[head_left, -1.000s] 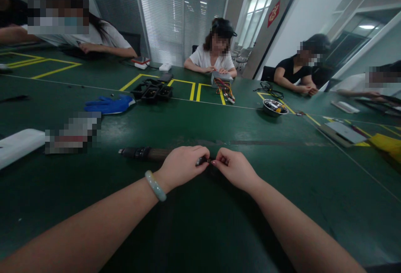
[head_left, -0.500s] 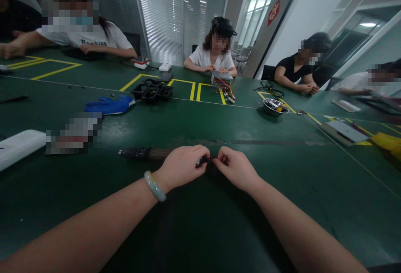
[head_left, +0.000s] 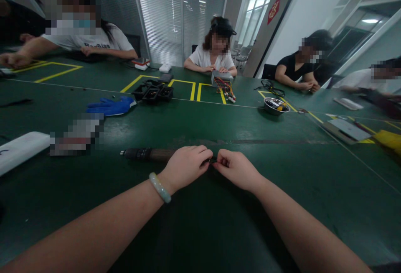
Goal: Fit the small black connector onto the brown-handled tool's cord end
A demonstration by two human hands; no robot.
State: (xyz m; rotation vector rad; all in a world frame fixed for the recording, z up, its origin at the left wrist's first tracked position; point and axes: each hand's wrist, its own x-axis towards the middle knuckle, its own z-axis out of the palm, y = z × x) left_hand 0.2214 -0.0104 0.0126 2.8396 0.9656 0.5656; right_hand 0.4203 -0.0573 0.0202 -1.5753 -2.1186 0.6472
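Note:
A dark electric screwdriver (head_left: 142, 154) lies lengthwise on the green table, its metal tip pointing left. My left hand (head_left: 189, 162), with a pale green bangle on its wrist, is closed over the rear part of the tool and hides it. My right hand (head_left: 233, 167) is pinched just beyond the tool's rear end, its fingertips almost meeting those of my left hand. Between the fingertips a small dark piece (head_left: 213, 160) shows, too small and shaded to name.
A blue glove (head_left: 111, 105), a blurred flat packet (head_left: 79, 133) and a white case (head_left: 23, 149) lie to the left. Beyond are black plastic frames (head_left: 153, 91), a metal bowl (head_left: 276, 106) with small items, and a grey box with coloured wires (head_left: 224, 84). Several people sit opposite.
My left hand has shifted slightly right, covering the dark round tool end that showed before. My right hand stays pinched at nearly the same spot.

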